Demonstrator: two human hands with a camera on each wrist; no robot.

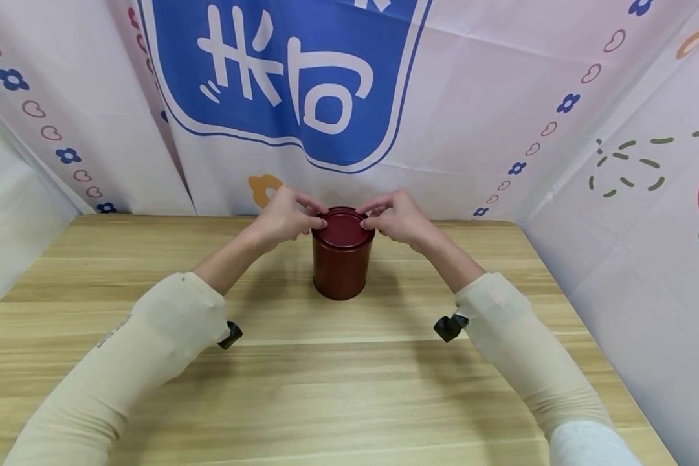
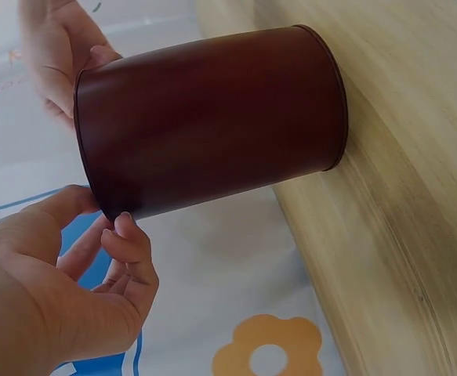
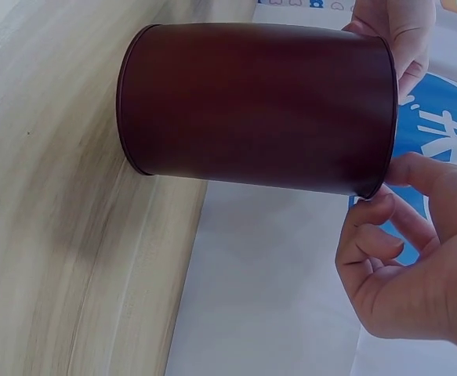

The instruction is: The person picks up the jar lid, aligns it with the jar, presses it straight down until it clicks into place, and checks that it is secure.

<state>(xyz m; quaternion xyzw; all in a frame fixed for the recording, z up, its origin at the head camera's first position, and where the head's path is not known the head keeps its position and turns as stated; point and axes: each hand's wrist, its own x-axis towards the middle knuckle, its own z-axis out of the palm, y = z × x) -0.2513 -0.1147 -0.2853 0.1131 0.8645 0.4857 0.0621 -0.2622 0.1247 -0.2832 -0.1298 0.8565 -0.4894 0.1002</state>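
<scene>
A dark red cylindrical tin (image 1: pixel 340 268) stands upright on the wooden table near its back edge. Its round red lid (image 1: pixel 343 231) is on top. My left hand (image 1: pixel 282 217) pinches the left side of the top rim, thumb over the lid and other fingers curled at the edge. On the opposite side my right hand (image 1: pixel 399 220) pinches the rim in the same way. Both wrist views show the tin's smooth, plain side, with fingertips right at the rim; the lid's top face is hidden there.
The pale wooden table (image 1: pixel 326 388) spreads toward me. Behind it hangs a white cloth (image 1: pixel 454 142) with a blue printed emblem, right behind the tin. Cloth side walls (image 1: pixel 635 246) close in the left and right. A small black piece (image 1: pixel 450 327) sticks out from each sleeve.
</scene>
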